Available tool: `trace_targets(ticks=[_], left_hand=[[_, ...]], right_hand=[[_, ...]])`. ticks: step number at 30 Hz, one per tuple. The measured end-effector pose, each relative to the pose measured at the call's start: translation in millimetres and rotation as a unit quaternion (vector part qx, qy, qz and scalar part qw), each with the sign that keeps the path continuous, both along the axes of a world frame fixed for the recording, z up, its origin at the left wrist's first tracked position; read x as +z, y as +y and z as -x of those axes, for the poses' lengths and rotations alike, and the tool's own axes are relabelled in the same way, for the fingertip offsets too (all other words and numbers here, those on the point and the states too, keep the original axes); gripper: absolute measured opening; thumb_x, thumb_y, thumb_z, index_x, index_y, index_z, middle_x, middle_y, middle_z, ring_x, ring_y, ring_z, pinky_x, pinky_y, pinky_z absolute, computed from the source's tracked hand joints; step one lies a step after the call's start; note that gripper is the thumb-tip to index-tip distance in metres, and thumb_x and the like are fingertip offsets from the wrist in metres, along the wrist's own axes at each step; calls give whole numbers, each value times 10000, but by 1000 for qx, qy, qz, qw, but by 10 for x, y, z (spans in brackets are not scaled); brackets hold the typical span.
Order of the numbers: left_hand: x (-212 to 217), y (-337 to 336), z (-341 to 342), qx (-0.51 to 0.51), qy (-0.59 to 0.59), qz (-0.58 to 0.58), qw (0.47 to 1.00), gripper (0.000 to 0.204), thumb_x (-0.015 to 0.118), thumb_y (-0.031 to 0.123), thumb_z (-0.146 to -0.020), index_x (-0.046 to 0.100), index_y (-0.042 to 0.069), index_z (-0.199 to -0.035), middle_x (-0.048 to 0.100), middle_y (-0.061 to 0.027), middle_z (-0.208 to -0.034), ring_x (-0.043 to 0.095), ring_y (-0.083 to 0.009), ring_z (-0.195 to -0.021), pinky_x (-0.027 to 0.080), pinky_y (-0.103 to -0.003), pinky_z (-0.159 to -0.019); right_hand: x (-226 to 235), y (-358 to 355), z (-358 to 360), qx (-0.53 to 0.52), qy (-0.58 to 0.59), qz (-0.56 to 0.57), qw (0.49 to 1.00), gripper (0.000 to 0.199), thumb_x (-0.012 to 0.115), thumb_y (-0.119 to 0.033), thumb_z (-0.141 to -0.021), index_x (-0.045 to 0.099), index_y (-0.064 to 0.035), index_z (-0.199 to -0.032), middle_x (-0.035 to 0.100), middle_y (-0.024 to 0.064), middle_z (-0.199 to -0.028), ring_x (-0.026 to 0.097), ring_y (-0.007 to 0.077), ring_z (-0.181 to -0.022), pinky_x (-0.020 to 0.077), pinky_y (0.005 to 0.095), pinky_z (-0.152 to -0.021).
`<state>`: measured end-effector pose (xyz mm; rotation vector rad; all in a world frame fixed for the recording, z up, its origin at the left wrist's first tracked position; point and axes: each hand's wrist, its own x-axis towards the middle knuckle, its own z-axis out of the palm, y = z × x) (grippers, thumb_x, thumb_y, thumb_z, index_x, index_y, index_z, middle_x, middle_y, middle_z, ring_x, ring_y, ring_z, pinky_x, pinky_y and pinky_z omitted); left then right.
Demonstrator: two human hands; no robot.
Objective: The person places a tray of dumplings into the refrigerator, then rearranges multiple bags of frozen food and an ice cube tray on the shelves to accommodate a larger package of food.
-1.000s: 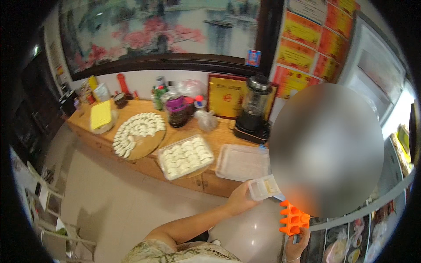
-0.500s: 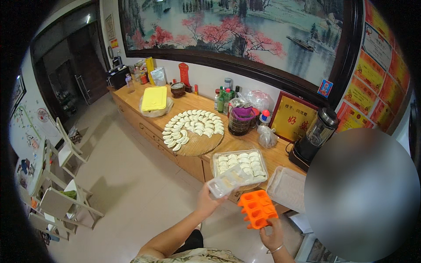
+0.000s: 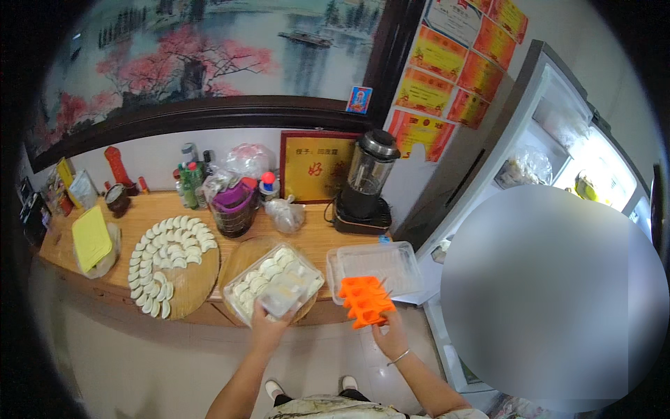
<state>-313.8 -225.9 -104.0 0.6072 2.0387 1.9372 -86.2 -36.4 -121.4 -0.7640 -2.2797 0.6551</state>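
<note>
Fingers of left hand (image 3: 269, 328) closed on small clear tub (image 3: 285, 299), right hand (image 3: 391, 337) clasped on orange mould (image 3: 365, 301), both held over table (image 3: 315, 241) front edge; setting-down judged next.

A long wooden counter (image 3: 307, 241) runs along a white wall (image 3: 160, 150). Above it hangs a large framed landscape painting (image 3: 209, 49) with pink blossoms. Orange and yellow certificates (image 3: 453, 70) cover the wall to the right. An open fridge (image 3: 558, 140), lit inside, stands at right. The floor (image 3: 139, 363) is pale tile.
</note>
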Motion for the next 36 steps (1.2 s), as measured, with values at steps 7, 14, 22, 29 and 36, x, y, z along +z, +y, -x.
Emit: trace_targets(ticks=[7, 14, 22, 29, 36], left_hand=[[-548, 1747, -345, -54, 17, -2, 998, 579, 764, 147, -654, 478, -1, -1135, 575, -159, -1105, 556, -269, -1037, 435, -354, -863], [-1114, 2825, -513, 91, 124, 100, 983, 676, 768, 144, -626, 438, -2, -1198, 527, -183, -1162, 513, -332, -1086, 415, -404, -906], [-1387, 2846, -609, 103, 118, 173, 972, 697, 799, 198, -593, 454, -7, -1162, 566, -203, -1071, 545, -351, -995, 434, -396, -854], [-1568, 2579, -651, 94, 290, 233, 924, 717, 778, 200, -609, 444, -11, -1207, 511, -199, -1146, 512, -326, -1033, 429, -391, -864], [-1631, 2682, -400, 68, 315, 261, 910, 635, 729, 209, -687, 456, -17, -1214, 534, -182, -1133, 534, -303, -1002, 441, -369, -858]], right_hand=[[-277, 1086, -31, -63, -24, -5, 998, 333, 640, -170, -762, 510, -5, -1021, 536, 188, -990, 558, 337, -910, 477, 397, -760], [-919, 1838, 243, 22, -29, -14, 999, 310, 623, -106, -754, 508, -9, -1024, 526, 191, -1029, 513, 355, -980, 451, 419, -808], [-983, 1781, 274, 103, -62, 118, 986, 396, 591, -122, -770, 508, -43, -1150, 470, 204, -1187, 487, 366, -1076, 438, 418, -886], [-831, 2002, 26, 196, -143, 163, 956, 270, 517, -186, -825, 552, -77, -1069, 545, 221, -1121, 576, 350, -954, 454, 419, -842], [-763, 2252, -251, 110, 87, -22, 990, 338, 534, -83, -799, 568, -32, -1131, 509, 201, -1217, 579, 351, -965, 490, 394, -833]])
